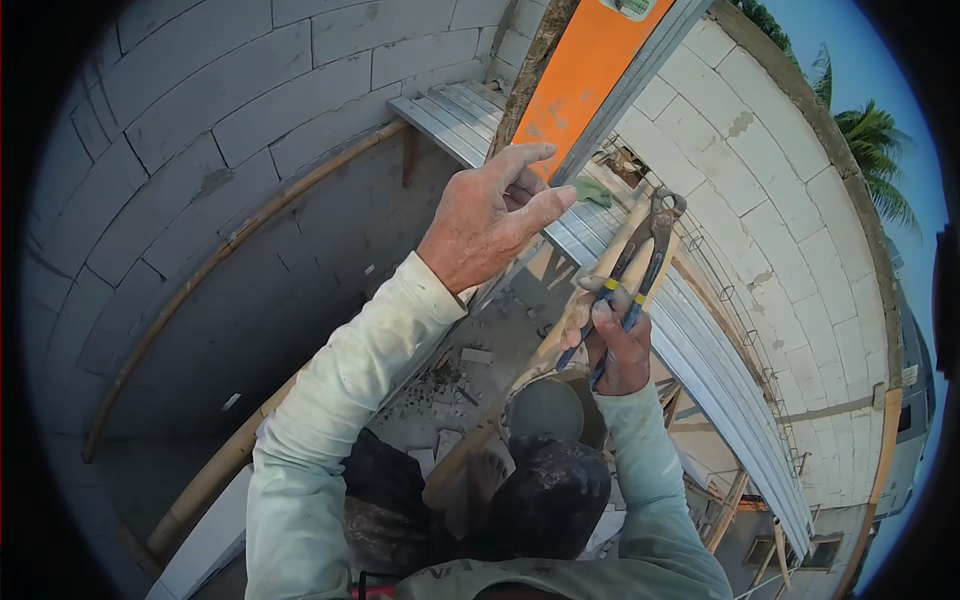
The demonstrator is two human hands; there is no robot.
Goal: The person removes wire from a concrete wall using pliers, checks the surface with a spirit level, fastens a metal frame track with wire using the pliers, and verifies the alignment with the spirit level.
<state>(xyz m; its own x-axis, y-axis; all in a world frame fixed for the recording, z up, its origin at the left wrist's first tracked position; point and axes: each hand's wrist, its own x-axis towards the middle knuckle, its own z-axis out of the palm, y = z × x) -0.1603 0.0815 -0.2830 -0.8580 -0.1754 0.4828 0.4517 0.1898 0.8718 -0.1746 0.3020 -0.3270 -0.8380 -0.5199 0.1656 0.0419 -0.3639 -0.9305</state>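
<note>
My right hand is wrapped round the handles of end-cutting pincers, which have dark grips with yellow bands. Their jaws point up and away from me. My left hand is beside the lower end of an orange spirit level. Its thumb and forefinger are stretched out with a gap between them, and the other fingers are curled. No object shows in that gap. The level stands between a rough wooden post and a long grey metal bar.
Pale block walls rise at left and right. Corrugated metal sheets and bamboo poles cross the space. Below lies rubble near a round bucket. A green cloth-like piece rests beyond my hands.
</note>
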